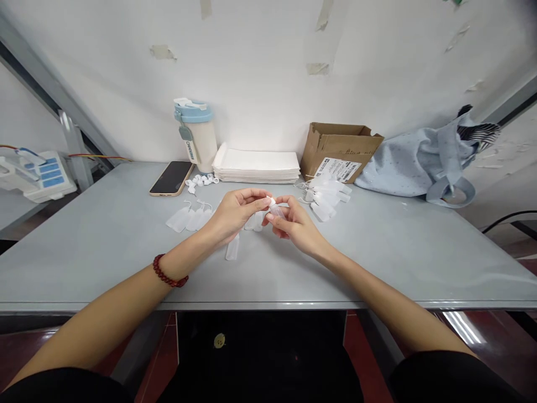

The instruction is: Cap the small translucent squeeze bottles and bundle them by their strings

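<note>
I have the left hand (242, 210) closed at the fingertips on the small white top (272, 201) of a little translucent plastic pouch-like piece (277, 211), while the right hand (297, 221) grips its lower body between thumb and fingers. From my end, the piece is raised above the grey, smooth-topped table (104, 266), near its middle. Below the left hand I see a single flat, frosted plastic piece (232, 248) lying on the table; a group of flat, frosted pieces with thin loops (180, 219) lies to its left. Near the right hand, a heap of similar frosted pieces (325, 197) rests in front of an open brown cardboard box (339, 148). Small, curled white pieces (201, 180) sit just beside a dark-screened phone (171, 177).
</note>
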The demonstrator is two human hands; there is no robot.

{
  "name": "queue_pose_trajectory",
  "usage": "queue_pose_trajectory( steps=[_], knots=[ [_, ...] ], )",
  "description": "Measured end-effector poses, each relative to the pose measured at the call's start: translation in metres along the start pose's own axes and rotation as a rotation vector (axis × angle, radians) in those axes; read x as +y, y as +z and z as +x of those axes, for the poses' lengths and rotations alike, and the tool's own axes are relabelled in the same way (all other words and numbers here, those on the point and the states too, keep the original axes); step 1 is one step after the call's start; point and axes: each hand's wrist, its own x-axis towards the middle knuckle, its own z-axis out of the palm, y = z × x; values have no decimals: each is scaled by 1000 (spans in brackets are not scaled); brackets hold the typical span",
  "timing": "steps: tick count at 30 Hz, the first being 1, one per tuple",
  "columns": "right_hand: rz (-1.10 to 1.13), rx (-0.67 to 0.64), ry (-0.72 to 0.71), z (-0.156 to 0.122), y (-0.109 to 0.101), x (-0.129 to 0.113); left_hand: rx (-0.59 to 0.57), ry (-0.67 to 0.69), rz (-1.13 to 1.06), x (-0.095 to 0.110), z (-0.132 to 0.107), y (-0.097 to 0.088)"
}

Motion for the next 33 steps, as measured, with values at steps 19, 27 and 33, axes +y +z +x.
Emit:
queue_pose_trajectory(
  steps=[19, 27, 33],
  knots=[
    [-605, 76, -273, -1, 3, 13, -100, 59, 410, 16, 0, -13],
    [-296, 91, -82, -2, 0, 2, -135, 165, 365, 20, -2, -14],
    [-331, 85, -41, -2, -2, 0, -83, 156, 448, 22, -5, -11]
  ],
)
